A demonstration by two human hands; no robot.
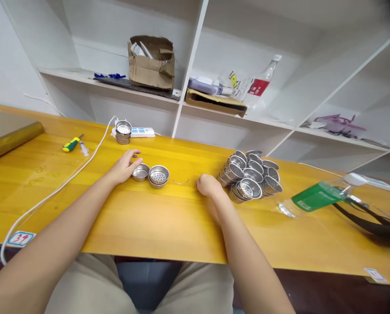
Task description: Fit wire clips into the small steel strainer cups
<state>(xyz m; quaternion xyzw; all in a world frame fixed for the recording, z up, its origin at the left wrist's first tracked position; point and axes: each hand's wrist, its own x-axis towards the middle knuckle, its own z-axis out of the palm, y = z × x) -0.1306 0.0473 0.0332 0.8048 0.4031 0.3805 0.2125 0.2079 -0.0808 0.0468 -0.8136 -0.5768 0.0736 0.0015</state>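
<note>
While the left hand (125, 168) lies palm down with its fingers loosely spread and open, its fingertips reach the rim of a small perforated metal cup (140, 173); whether they touch it is hard to tell. Its forearm slants in from the lower left. The right hand (209, 185) is closed, fingers curled inward and knuckles up, low over the surface (142, 222); what it may hold cannot be made out. That forearm comes from the lower right.

Between the hands, a stack of cups (158, 175) stands just beside the single cup, and a thin curved wire (181, 182) lies nearer the right hand. Just beyond that hand is a big cluster of stacked cups (252, 176). Farther out are a power strip (143, 132) with another cup stack (123, 131) by it, a screwdriver (72, 143), a syringe (84, 148) and a green-labelled bottle (319, 196) on its side.
</note>
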